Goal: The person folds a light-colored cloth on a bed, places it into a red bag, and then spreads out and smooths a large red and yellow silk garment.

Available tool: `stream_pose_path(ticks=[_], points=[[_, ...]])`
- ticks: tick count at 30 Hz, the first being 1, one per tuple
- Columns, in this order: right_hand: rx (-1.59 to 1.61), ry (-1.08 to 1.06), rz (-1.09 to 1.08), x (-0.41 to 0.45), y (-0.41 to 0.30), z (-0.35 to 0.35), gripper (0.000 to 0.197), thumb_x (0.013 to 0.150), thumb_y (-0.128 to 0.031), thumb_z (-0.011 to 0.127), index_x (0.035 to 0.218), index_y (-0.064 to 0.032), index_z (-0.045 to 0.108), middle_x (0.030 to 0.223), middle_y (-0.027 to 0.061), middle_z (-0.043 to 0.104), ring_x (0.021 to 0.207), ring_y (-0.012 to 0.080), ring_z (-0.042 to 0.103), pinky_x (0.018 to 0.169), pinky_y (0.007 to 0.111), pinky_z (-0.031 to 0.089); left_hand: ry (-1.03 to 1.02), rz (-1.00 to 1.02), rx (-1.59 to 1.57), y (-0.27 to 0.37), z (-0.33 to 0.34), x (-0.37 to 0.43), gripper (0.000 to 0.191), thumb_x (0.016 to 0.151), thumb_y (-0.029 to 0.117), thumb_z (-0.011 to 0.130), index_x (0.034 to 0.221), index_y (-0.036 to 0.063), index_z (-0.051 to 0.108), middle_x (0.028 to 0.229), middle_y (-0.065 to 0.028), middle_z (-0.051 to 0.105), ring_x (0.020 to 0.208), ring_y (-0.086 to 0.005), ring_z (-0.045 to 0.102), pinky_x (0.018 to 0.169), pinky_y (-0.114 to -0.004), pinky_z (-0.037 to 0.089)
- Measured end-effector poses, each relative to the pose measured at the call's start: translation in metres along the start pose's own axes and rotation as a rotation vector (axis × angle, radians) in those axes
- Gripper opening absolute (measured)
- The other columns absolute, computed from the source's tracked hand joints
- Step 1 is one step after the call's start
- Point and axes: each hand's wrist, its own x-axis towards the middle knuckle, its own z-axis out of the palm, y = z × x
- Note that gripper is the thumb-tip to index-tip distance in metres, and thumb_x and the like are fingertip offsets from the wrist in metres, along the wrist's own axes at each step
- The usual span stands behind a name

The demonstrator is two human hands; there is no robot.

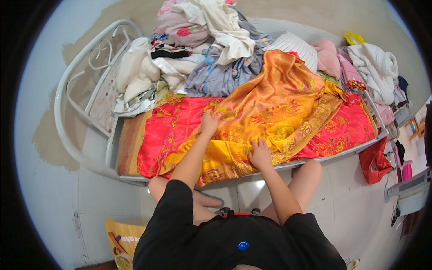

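Note:
A shiny orange-gold satin cloth (270, 101) with woven flower patterns lies rumpled before me, its near edge hanging over the bed's front rail. Under it spreads a red brocade cloth (168, 125), showing at the left and right. My left hand (210, 123) touches the orange cloth along its left side; whether its fingers grip the fabric is hard to see. Nearer to me, my right hand (260, 153) rests on the yellow folds near the front edge, fingers somewhat apart.
A white metal bed frame (60, 118) curves up at the left. Piled clothes and bedding (216, 64) line the wall side, with a white towel-like cloth (374, 71) at the right. A red bag (375, 162) hangs off the right corner. A cardboard box (125, 229) stands behind me at the left.

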Motion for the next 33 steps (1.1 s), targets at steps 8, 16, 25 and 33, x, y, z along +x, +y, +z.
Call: stream_pose_path(ticks=[8, 16, 25, 33], points=[[0.025, 0.001, -0.039, -0.004, -0.003, 0.002, 0.057, 0.075, -0.028, 0.063, 0.127, -0.013, 0.045, 0.135, 0.0182, 0.037, 0.125, 0.0356, 0.035, 0.095, 0.053, 0.035, -0.081, -0.008, 0.166, 0.036, -0.007, 0.026, 0.027, 0.084, 0.028, 0.056, 0.091, 0.0026, 0.058, 0.097, -0.0168, 0.061, 0.092, -0.0345, 0.057, 0.077, -0.037, 0.043], [0.802, 0.733, 0.184, -0.014, 0.037, -0.025, 0.082, 0.066, -0.009, 0.07, 0.133, 0.0059, 0.024, 0.135, 0.025, 0.03, 0.123, 0.0372, 0.033, 0.102, 0.039, 0.031, -0.107, 0.444, -1.24, 0.151, -0.191, -0.101, 0.026, 0.095, 0.014, 0.04, 0.118, 0.0051, 0.046, 0.109, -0.0115, 0.058, 0.1, -0.0229, 0.057, 0.087, -0.038, 0.046], [0.173, 0.607, -0.532, -0.017, -0.022, -0.141, 0.056, 0.061, -0.008, 0.071, 0.115, -0.0117, 0.055, 0.137, 0.018, 0.035, 0.129, 0.037, 0.028, 0.105, 0.048, 0.02, -0.303, 0.282, -1.494, 0.115, -0.25, -0.133, 0.025, 0.095, 0.017, 0.038, 0.11, 0.001, 0.049, 0.106, -0.0125, 0.058, 0.1, -0.0222, 0.057, 0.09, -0.037, 0.044], [0.441, 0.103, -0.069, 0.056, 0.028, -0.06, 0.024, 0.081, -0.022, 0.059, 0.082, 0.0015, 0.058, 0.072, 0.0216, 0.059, 0.07, 0.0371, 0.059, 0.062, 0.041, 0.045, 0.425, -0.087, -0.256, -0.005, -0.167, -0.117, 0.032, 0.077, 0.012, 0.068, 0.103, 0.0015, 0.053, 0.102, -0.0112, 0.056, 0.09, -0.0196, 0.054, 0.081, -0.03, 0.043]])
